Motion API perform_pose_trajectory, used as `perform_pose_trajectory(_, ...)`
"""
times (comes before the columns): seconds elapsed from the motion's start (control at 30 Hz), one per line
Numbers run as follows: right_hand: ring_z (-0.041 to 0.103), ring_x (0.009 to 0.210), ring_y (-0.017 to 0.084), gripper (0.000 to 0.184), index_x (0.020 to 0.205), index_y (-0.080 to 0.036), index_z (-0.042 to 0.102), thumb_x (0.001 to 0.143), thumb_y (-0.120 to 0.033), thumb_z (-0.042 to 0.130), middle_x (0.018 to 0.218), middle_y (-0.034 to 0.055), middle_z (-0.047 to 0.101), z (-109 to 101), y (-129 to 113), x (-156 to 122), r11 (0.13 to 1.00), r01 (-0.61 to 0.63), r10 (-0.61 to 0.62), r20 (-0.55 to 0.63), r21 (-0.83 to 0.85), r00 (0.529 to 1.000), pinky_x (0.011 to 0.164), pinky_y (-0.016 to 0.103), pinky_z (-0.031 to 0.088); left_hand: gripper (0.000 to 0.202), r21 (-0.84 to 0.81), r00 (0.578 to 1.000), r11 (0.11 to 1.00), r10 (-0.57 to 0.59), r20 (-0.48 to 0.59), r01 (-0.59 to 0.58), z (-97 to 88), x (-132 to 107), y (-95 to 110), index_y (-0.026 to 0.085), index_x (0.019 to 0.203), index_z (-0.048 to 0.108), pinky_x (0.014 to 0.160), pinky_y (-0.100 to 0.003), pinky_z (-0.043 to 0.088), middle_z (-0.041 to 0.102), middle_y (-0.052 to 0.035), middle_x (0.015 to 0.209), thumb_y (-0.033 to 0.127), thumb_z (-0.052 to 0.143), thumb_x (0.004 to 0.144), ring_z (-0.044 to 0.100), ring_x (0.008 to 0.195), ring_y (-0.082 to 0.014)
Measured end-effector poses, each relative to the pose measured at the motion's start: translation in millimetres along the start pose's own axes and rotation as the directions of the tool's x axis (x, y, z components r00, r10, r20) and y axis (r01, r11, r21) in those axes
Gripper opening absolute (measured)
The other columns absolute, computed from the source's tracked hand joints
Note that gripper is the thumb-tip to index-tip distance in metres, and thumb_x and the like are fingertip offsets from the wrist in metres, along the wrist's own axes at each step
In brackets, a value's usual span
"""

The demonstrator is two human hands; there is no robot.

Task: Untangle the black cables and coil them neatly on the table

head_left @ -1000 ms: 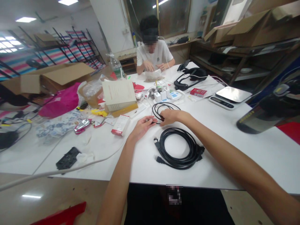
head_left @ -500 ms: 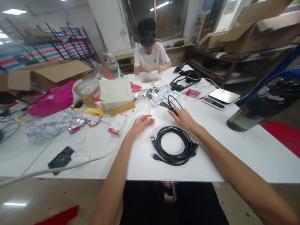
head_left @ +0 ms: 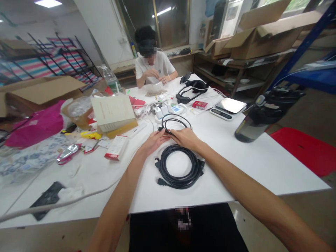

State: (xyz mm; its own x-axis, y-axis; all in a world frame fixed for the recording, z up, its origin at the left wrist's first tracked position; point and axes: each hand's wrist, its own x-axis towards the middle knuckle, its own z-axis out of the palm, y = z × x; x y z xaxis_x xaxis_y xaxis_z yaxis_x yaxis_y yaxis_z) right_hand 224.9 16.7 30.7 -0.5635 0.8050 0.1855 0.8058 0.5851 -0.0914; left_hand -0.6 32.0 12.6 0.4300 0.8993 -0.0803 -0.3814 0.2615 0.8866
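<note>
A thin black cable (head_left: 175, 114) is bent into loops just above the tabletop. My right hand (head_left: 187, 138) is closed around the cable, fingers toward the left. Against it comes my left hand (head_left: 154, 142), palm turned inward, its thumb and fingers on the cable's plug end (head_left: 160, 129). The exact grip is partly hidden where the hands meet. Below both hands lies a thicker black cable coil (head_left: 163, 164) in a ring, with connectors sticking out on its left and right; neither hand holds it.
Across the white table (head_left: 262, 168) sits another person (head_left: 152, 66) handling a clear bag. White chargers (head_left: 159, 112), a headset (head_left: 193, 91), a scale (head_left: 229, 106) and a dark bottle (head_left: 259, 117) stand around. Boxes and wrappings crowd the left, with a white-red carton (head_left: 117, 147) nearest.
My right hand has brought the thin cable leftward to my left hand, which has gone from open to holding the plug end. The view has shifted right.
</note>
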Motion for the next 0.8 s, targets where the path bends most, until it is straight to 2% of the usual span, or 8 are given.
perform_pose_trajectory(0.1,0.073,0.095,0.02,0.06,0.165,-0.025,0.046,0.116,-0.052,0.024,0.119,0.0133,0.079,-0.1,6.3,-0.3,1.0,0.006,-0.006,0.026,0.006,1.0,0.073,0.027,0.032,0.021,-0.082,0.999,0.996,0.017,-0.036,-0.02,3.6,9.2,-4.2,0.012,0.101,0.081,0.116,-0.04,0.053,0.083,-0.0134,0.11,0.024,0.09,0.087,0.078,0.108,-0.0226)
perform_pose_trajectory(0.2,0.072,0.1,0.019,0.058,0.164,-0.025,0.047,0.117,-0.05,0.026,0.126,0.0129,0.077,1.7,10.3,0.9,0.999,0.021,-0.023,0.043,0.039,0.999,0.076,0.026,0.034,0.021,-0.134,1.0,0.991,0.014,-0.027,-0.017,3.0,6.7,-4.6,0.012,0.109,0.081,0.119,-0.04,0.052,0.082,-0.0137,0.116,0.024,0.085,0.093,0.076,0.115,-0.0234)
perform_pose_trajectory(0.27,0.071,0.101,0.019,0.055,0.162,-0.024,0.049,0.117,-0.047,0.029,0.128,0.0122,0.076,4.6,11.0,2.4,0.996,0.055,-0.058,0.035,0.072,0.998,0.08,0.026,0.036,0.023,-0.201,1.0,0.979,0.014,-0.023,-0.019,3.1,3.2,-2.6,0.013,0.115,0.081,0.12,-0.038,0.051,0.08,-0.0114,0.112,0.027,0.081,0.096,0.075,0.115,-0.0216)
perform_pose_trajectory(0.37,0.068,0.099,0.019,0.042,0.143,-0.017,0.064,0.113,-0.036,0.043,0.121,0.0127,0.076,9.8,11.7,5.4,0.99,0.107,-0.11,0.024,0.094,0.994,0.086,0.028,0.038,0.023,-0.298,0.999,0.954,0.034,-0.034,-0.043,4.8,0.3,1.9,0.014,0.117,0.079,0.116,-0.034,0.053,0.071,-0.0033,0.089,0.03,0.077,0.1,0.073,0.097,-0.016)
perform_pose_trajectory(0.47,0.063,0.103,0.021,0.025,0.117,-0.013,0.072,0.104,-0.024,0.054,0.112,0.0132,0.074,14.7,15.0,8.4,0.985,0.138,-0.137,-0.023,0.103,0.99,0.095,0.031,0.04,0.02,-0.335,0.994,0.937,0.077,-0.075,-0.098,6.5,-0.4,5.4,0.018,0.109,0.078,0.103,-0.033,0.058,0.051,0.0039,0.069,0.036,0.076,0.102,0.059,0.07,-0.0107)
perform_pose_trajectory(0.57,0.059,0.111,0.025,0.025,0.117,-0.014,0.072,0.102,-0.024,0.055,0.113,0.0135,0.071,18.8,19.6,9.2,0.981,0.175,-0.166,-0.101,0.089,0.981,0.103,0.035,0.04,0.022,-0.307,0.991,0.943,0.108,-0.081,-0.128,8.1,-1.9,5.9,0.018,0.105,0.076,0.088,-0.029,0.059,0.037,0.0078,0.063,0.04,0.079,0.1,0.047,0.06,-0.0085)
perform_pose_trajectory(0.67,0.052,0.127,0.029,0.025,0.118,-0.018,0.072,0.102,-0.032,0.058,0.13,0.0154,0.066,21.9,21.8,6.6,0.983,0.177,-0.164,-0.208,0.042,0.964,0.113,0.043,0.037,0.026,-0.228,0.988,0.963,0.13,-0.087,-0.147,9.1,-3.8,4.1,0.019,0.103,0.074,0.082,-0.028,0.058,0.031,0.0098,0.061,0.042,0.084,0.097,0.043,0.057,-0.0079)
perform_pose_trajectory(0.8,0.034,0.152,0.036,0.033,0.113,-0.019,0.072,0.102,-0.048,0.06,0.163,0.0176,0.042,23.1,20.5,1.4,1.0,0.016,-0.006,-0.376,0.023,0.927,0.126,0.053,0.03,0.033,-0.157,0.979,0.968,0.186,-0.086,-0.197,6.0,-4.2,0.6,0.019,0.106,0.073,0.084,-0.029,0.057,0.035,0.0107,0.061,0.039,0.092,0.088,0.046,0.058,-0.0076)
